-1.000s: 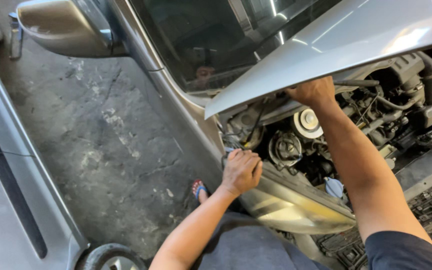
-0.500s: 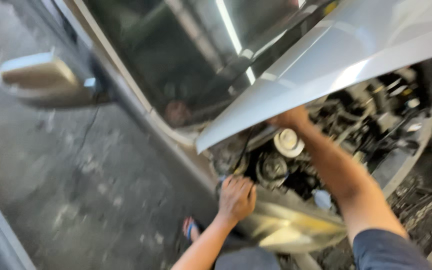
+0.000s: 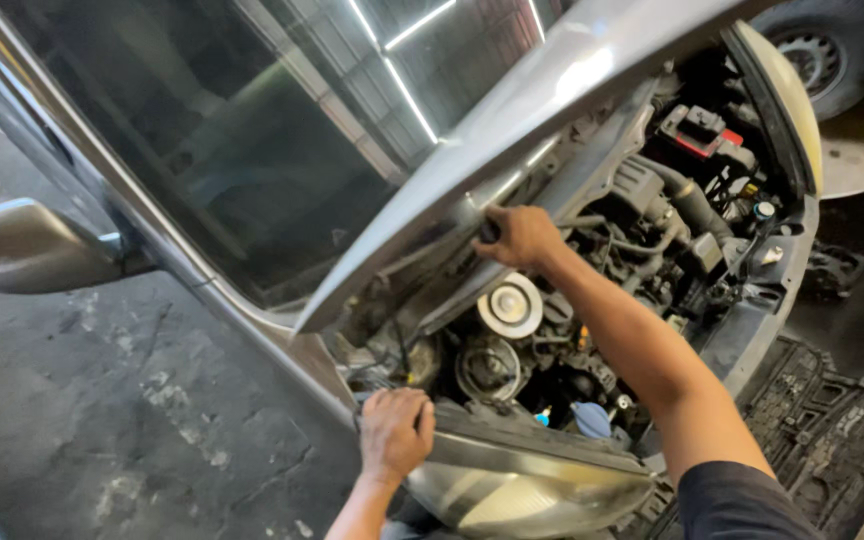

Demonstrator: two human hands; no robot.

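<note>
I am gripping the raised silver hood's [image 3: 552, 90] underside with my right hand [image 3: 518, 235], my left hand [image 3: 395, 432] clenching the fender edge [image 3: 512, 455]

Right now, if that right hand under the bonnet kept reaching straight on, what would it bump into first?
The right hand points up at the raised hood, so it would probably meet the hood's underside first; depth is hard to judge.

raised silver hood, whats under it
Under the raised silver hood lies the engine bay: a round silver cap, black hoses and a red-topped box. The right hand grips beneath the hood; the left hand rests on the fender edge. Deeper parts are hidden.
</note>
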